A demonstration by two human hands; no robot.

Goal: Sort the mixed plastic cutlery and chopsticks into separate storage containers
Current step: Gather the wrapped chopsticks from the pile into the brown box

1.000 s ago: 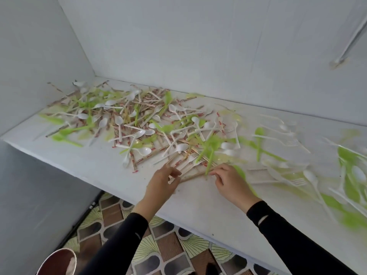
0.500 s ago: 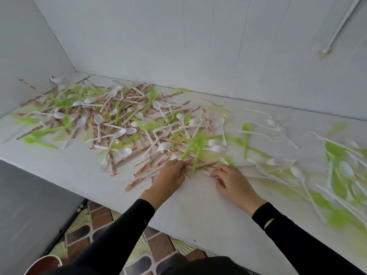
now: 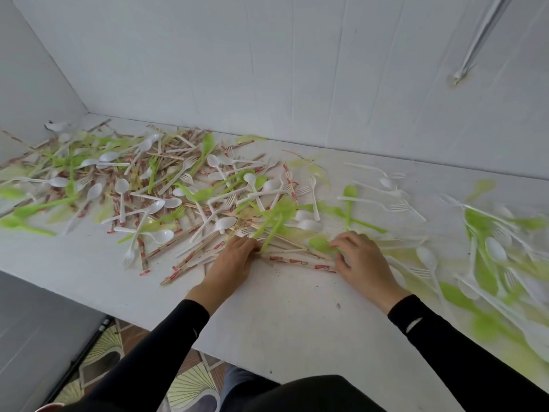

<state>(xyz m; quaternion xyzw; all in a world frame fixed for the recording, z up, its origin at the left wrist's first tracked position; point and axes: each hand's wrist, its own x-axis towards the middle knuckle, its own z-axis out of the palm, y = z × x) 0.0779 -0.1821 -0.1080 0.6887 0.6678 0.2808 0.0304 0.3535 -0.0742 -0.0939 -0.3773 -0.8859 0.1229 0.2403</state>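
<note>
Squaring up a loose bundle of thin wooden chopsticks in red-printed paper sleeves (image 3: 297, 258) at the near edge of a big mixed heap of white and lime-green plastic spoons, forks and more chopsticks (image 3: 178, 191), flat on a white tabletop (image 3: 282, 322). Left hand (image 3: 230, 263) bent over the left ends, fingertips tucked out of sight, so impossible to tell whether clamped or only pushing. Right hand (image 3: 361, 260) at the right ends, thumb and curled fingers closing on the tips, fingertips also touching a lime-green plastic spoon (image 3: 320, 243) lying on the bundle. No storage containers anywhere in view. Main risk, as a guess: lifting strays along with the chopsticks, owing to that spoon and a lime-green plastic fork (image 3: 271, 230) lying slantwise over the far side of the bundle; hence a wrong item among the chopsticks, or a pause for picking out. Second risk: losing sticks from the middle on lifting, through a hold at the ends only and thin sticks fanned at different angles rather than parallel. Third: sweeping pieces over the front edge onto the patterned floor (image 3: 190, 388) with a careless pull toward the body. Also worth minding a further scatter of white and green cutlery (image 3: 490, 254) right of the right hand, blurred here, easily nudged by the wrist.
</note>
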